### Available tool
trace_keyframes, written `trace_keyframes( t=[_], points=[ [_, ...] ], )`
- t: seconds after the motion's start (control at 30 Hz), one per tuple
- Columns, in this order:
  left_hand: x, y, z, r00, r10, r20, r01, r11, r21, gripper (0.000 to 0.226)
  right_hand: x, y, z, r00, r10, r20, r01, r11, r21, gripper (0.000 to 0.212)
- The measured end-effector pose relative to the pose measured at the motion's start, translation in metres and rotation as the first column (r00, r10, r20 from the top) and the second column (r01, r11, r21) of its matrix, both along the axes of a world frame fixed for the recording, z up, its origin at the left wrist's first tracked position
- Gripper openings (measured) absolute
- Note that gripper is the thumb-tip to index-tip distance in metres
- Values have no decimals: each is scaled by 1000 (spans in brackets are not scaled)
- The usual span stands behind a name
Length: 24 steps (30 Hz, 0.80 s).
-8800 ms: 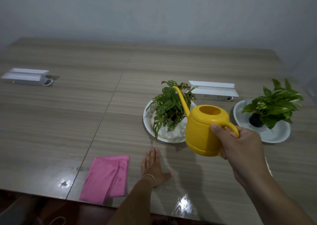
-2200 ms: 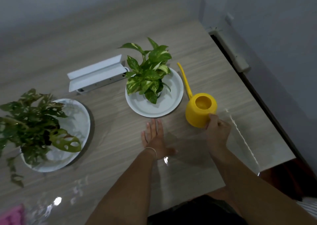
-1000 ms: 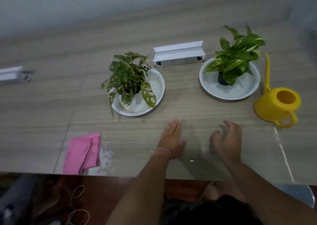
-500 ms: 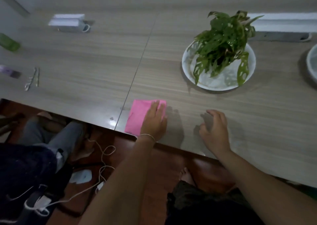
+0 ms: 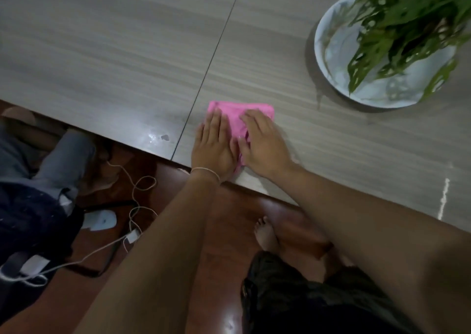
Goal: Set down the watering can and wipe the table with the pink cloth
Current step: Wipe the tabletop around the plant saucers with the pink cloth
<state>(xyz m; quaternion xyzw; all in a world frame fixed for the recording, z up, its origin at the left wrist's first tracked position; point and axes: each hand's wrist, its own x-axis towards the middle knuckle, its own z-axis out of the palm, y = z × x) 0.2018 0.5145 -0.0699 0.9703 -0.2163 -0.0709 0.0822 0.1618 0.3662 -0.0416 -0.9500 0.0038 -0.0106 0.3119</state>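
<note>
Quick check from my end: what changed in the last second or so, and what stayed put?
The right hand, which hovered clear of the cloth half a second ago, has moved left and now rests on the pink cloth beside the left hand. The left hand stays pressed flat on it. The watering can, let go earlier, is out of view. The cloth remains near the table edge; the plant sits on its plate.

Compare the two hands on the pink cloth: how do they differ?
The left hand lies flat with straight fingers on the pink cloth; the right hand has slightly bent fingers bunching the fabric. The left wrist carries a thin bracelet; the right is bare. Both rest on the cloth near the table edge.
</note>
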Motion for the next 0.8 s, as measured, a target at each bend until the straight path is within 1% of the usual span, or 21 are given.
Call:
trace_keyframes(
  t=[0.07,0.1,0.23,0.3,0.37,0.43,0.53,0.6,0.73,0.8],
  points=[
    [6,-3,-1,999,-1,-36,1,1000,-10,83,23,14,-7,999,32,2,-32,998,-47,57],
    [10,-5,-2,999,-5,-32,5,1000,-8,84,33,18,-10,999,33,-8,-33,997,-69,57],
    [20,-6,-15,999,-5,33,4,1000,28,69,59,11,-21,998,24,-53,-29,994,-102,59],
    [21,-8,-15,998,20,51,-21,1000,19,63,61,3,-26,999,30,-13,-31,993,-115,58],
    [22,-12,-13,998,34,56,-34,999,3,62,60,-1,-30,999,41,28,-37,991,-132,56],
    [21,-14,-11,999,20,48,-20,1000,-2,62,58,-3,-31,998,52,18,-49,986,-160,57],
    [20,-21,-7,999,-9,40,10,1000,-16,63,53,-13,-30,998,62,-5,-62,973,-220,64],
    [19,-31,-6,1000,-23,19,24,998,-50,63,48,-24,-28,997,64,-31,-70,962,-263,66],
    [14,-61,0,994,-107,-21,102,982,-161,67,29,-62,-31,1000,5,-19,-11,944,-331,61],
    [9,-78,1,989,-143,-36,134,973,-189,63,13,-79,-31,999,-30,-25,19,932,-362,62]
  ],
)
